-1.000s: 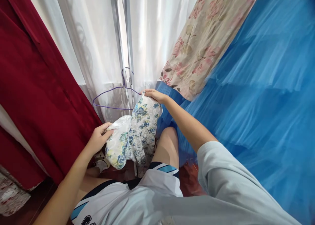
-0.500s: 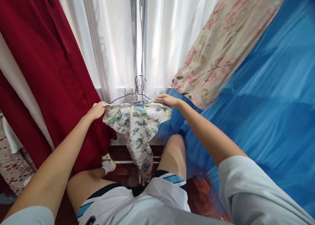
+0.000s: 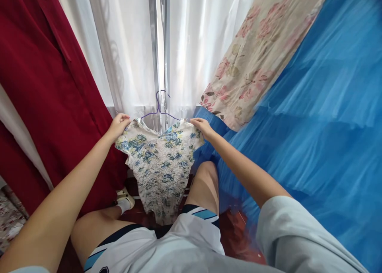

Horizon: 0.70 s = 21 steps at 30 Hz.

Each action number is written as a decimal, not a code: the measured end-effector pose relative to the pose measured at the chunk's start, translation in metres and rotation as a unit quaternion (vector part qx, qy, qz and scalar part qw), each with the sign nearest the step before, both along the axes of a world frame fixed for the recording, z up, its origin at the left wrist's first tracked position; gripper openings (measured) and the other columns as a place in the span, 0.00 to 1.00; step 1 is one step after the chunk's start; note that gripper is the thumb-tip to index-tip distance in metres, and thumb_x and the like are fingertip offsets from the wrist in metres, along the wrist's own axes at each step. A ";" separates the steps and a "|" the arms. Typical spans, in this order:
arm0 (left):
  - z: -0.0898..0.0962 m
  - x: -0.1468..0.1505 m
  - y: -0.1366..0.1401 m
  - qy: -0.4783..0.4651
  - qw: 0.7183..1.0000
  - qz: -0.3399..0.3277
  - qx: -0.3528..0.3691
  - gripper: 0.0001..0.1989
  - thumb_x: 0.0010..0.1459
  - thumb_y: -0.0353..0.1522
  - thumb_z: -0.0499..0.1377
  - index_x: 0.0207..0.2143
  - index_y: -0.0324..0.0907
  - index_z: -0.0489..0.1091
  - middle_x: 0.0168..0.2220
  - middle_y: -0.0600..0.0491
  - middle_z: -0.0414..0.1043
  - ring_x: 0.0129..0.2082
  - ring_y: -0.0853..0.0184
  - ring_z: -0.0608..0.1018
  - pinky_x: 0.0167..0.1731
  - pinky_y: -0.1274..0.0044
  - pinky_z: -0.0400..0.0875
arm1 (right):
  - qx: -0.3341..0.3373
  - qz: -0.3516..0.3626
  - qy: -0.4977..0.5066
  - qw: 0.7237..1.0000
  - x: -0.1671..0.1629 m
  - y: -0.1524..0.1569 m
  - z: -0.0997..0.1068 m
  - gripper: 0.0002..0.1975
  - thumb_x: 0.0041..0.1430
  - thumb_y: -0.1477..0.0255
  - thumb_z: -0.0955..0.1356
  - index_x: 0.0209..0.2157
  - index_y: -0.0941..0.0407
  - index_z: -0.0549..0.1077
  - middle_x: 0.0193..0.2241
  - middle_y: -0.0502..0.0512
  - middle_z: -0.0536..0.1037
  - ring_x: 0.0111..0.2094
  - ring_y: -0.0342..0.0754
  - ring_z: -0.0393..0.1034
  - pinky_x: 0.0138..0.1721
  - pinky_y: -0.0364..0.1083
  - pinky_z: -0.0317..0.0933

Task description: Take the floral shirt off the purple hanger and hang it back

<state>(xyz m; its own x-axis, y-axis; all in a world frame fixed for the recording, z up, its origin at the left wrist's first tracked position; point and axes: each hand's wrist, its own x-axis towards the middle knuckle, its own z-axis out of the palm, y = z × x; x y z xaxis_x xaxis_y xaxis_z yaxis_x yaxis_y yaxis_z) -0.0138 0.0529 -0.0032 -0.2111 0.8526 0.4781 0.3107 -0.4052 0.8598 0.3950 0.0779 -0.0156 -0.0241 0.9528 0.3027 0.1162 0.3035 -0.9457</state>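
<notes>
both hands (image 3: 119, 123) outstretched, pinching floral garment (image 3: 159, 161)

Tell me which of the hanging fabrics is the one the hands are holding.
The small blue-flowered garment, held at its shoulders by the left hand and right hand; the red cloth, white curtain, pink-floral cloth and blue netting hang untouched.

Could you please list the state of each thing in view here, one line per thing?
floral garment: spread out on the hanger, held at both shoulders.
purple wire hanger: hooked on the metal pole, inside the garment.
left hand: gripping the garment's shoulder.
right hand: gripping the other shoulder.
white curtain: hanging behind.
red cloth: hanging, left.
blue netting: draped, right.
</notes>
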 end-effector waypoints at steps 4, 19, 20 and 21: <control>-0.038 -0.013 -0.019 -0.009 0.999 0.028 0.029 0.15 0.52 0.42 0.60 0.32 0.37 0.72 0.29 0.53 0.70 0.28 0.69 0.69 0.29 0.79 0.62 | 0.134 -0.023 0.006 0.991 0.010 -0.017 -0.036 0.24 0.55 0.48 0.67 0.27 0.57 0.72 0.23 0.47 0.69 0.25 0.42 0.60 0.28 0.41 0.56; -0.072 -0.026 -0.069 0.109 0.983 0.144 0.023 0.13 0.56 0.40 0.57 0.33 0.40 0.72 0.29 0.53 0.72 0.29 0.65 0.71 0.30 0.78 0.63 | 0.382 -0.055 0.003 0.922 -0.050 -0.062 0.063 0.22 0.65 0.53 0.62 0.25 0.55 0.65 0.22 0.47 0.61 0.26 0.43 0.58 0.29 0.42 0.55; -0.074 -0.025 -0.071 0.122 0.983 0.139 0.024 0.12 0.55 0.39 0.57 0.35 0.39 0.73 0.31 0.51 0.74 0.31 0.64 0.73 0.32 0.77 0.65 | 0.423 -0.056 -0.025 0.904 -0.060 -0.082 0.061 0.20 0.68 0.57 0.61 0.28 0.56 0.68 0.23 0.48 0.63 0.26 0.43 0.60 0.30 0.42 0.56; -0.075 -0.022 -0.073 0.120 0.985 0.123 0.034 0.12 0.54 0.37 0.58 0.36 0.39 0.74 0.33 0.50 0.76 0.34 0.63 0.75 0.35 0.76 0.67 | 0.457 -0.040 -0.061 0.886 -0.069 -0.102 0.057 0.17 0.70 0.61 0.61 0.32 0.56 0.71 0.24 0.49 0.66 0.26 0.42 0.62 0.30 0.42 0.57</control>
